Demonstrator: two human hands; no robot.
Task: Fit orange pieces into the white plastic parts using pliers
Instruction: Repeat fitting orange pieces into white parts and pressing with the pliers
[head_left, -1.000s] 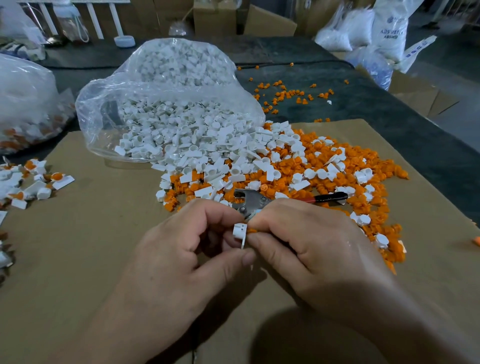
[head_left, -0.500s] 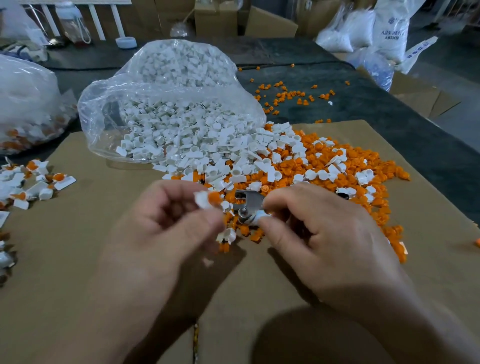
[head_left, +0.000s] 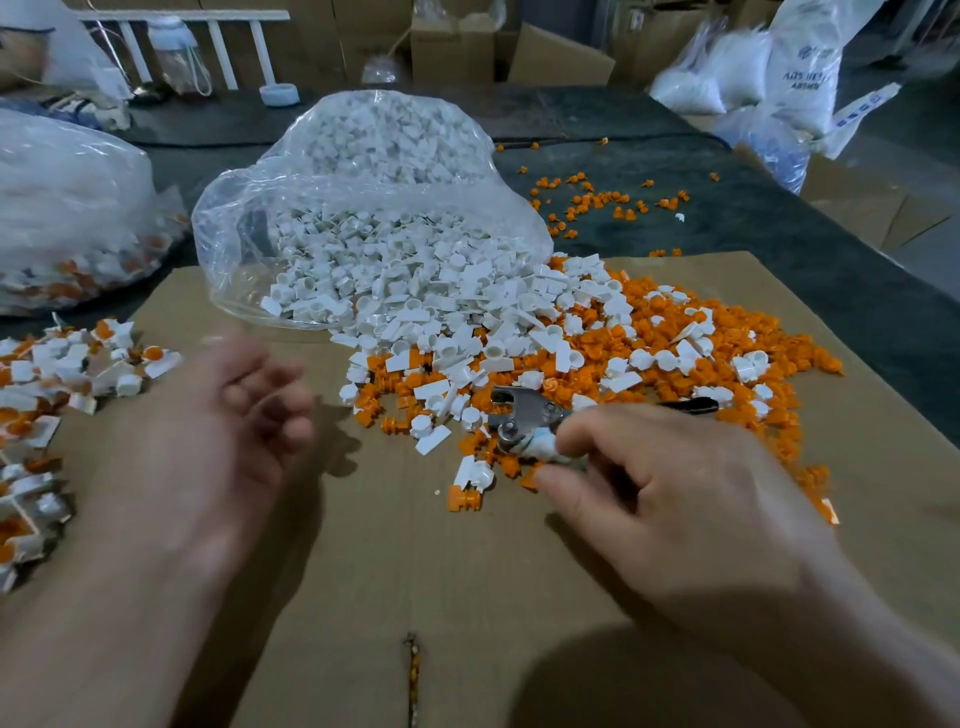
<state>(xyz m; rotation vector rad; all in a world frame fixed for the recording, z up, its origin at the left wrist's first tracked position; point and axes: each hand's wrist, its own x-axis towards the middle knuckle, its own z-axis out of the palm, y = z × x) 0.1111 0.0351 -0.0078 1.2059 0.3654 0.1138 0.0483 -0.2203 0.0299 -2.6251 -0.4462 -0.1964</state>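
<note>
A heap of loose orange pieces (head_left: 675, 332) mixed with white plastic parts (head_left: 457, 317) covers the middle and right of the cardboard sheet (head_left: 467, 571). Metal pliers (head_left: 524, 413) lie at the heap's near edge, their dark handle (head_left: 691, 404) pointing right. My right hand (head_left: 670, 483) pinches the pliers near the pivot with thumb and forefinger. My left hand (head_left: 239, 421) hovers blurred over the cardboard at left, fingers loosely curled, holding nothing I can see. A pile of assembled white-and-orange parts (head_left: 57, 384) lies at the far left.
A clear plastic bag (head_left: 363, 208) of white parts lies open behind the heap. Another bag (head_left: 67, 208) sits at the back left. Stray orange pieces (head_left: 597, 200) dot the dark mat beyond. Boxes and sacks (head_left: 800, 67) stand at the back.
My left hand carried the fitted white-and-orange part leftward and now holds nothing. My right hand moved onto the pliers and pinches them.
</note>
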